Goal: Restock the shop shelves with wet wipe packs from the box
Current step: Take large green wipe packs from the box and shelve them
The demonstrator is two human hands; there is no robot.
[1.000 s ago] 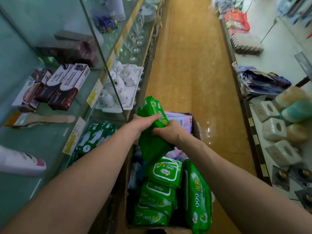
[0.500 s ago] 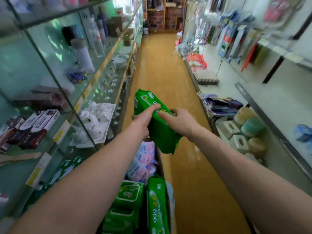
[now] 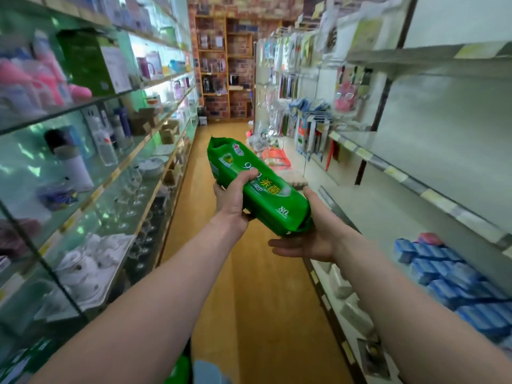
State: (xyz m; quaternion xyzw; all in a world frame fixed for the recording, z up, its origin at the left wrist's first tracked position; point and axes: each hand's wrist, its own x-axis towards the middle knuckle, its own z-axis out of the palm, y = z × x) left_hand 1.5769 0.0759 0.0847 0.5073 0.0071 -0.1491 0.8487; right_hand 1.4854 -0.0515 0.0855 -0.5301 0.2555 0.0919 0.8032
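Observation:
A green wet wipe pack point(image 3: 257, 187) is held up at chest height over the aisle, tilted with its far end higher. My left hand point(image 3: 232, 203) grips its left side, thumb curled over the top face. My right hand point(image 3: 310, 242) lies palm-up under the pack's near end, fingers straight and pointing left, thumb up beside it. At the very bottom edge a sliver of another green pack point(image 3: 180, 370) shows; the box itself is out of sight.
Glass shelves point(image 3: 116, 173) with bottles, glasses and a white tea set point(image 3: 88, 261) line the left. White metal shelves point(image 3: 388, 206) run along the right, with blue packs point(image 3: 448, 275) on a near one. A wooden-floored aisle point(image 3: 249, 300) lies between.
Both hands have lifted the green pack out of the box and up to chest height. The view has tilted up from the box to the aisle, and my right hand has slid under the pack.

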